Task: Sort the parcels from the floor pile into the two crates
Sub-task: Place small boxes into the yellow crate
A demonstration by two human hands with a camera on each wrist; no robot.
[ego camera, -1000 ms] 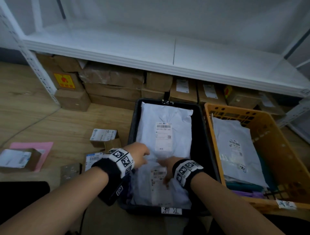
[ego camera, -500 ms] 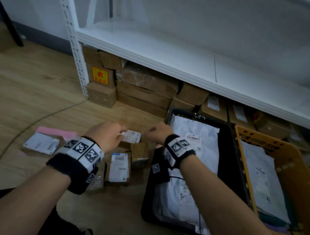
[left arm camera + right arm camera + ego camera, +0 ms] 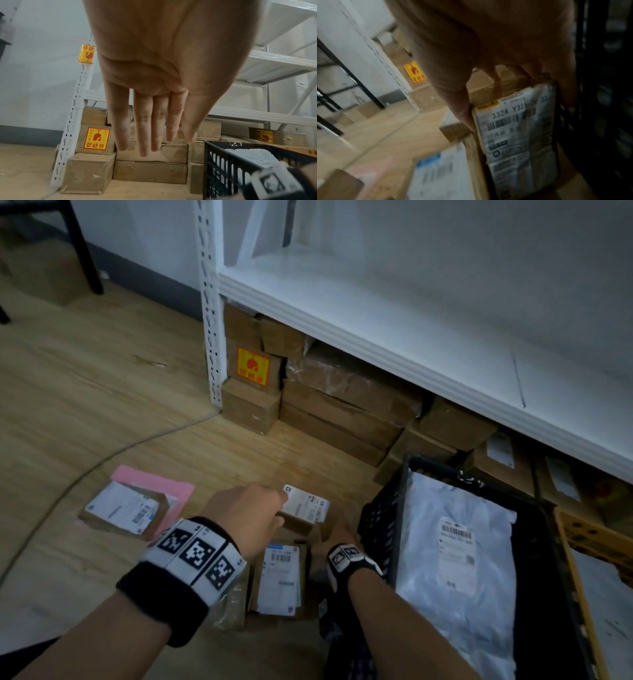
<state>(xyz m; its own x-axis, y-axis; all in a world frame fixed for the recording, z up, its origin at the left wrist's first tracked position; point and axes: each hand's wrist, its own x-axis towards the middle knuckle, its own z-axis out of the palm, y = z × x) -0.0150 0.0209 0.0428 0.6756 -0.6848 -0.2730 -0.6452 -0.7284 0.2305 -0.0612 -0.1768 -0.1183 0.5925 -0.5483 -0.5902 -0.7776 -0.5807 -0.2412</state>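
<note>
Wooden floor under white metal shelving, dim light, and I'm back over the pile beside the black plastic crate (image 3: 383,529). My right hand (image 3: 488,56) pinches a small brown cardboard parcel with a white barcode label (image 3: 518,135), thumb down one edge, other fingers behind it; it sits hard against the crate's outer wall. A second ago both hands were pressing down inside that crate, so that drop is done and this is the next pick. My left hand (image 3: 246,515) hangs over the pile with fingers (image 3: 144,132) straight and together, holding nothing, just above another small labelled box (image 3: 306,505). Flat beside it lies a thin labelled carton (image 3: 279,580). Further left sits a brown box with a white label (image 3: 123,511) on a pink mailer (image 3: 154,484). So several remain to be sorted, I reckon. The black crate holds white poly mailer bags (image 3: 455,559), labels up. Only a corner of the orange crate (image 3: 579,529) shows; something pale lies inside. Brown cartons (image 3: 342,402) are stacked under the shelf.
</note>
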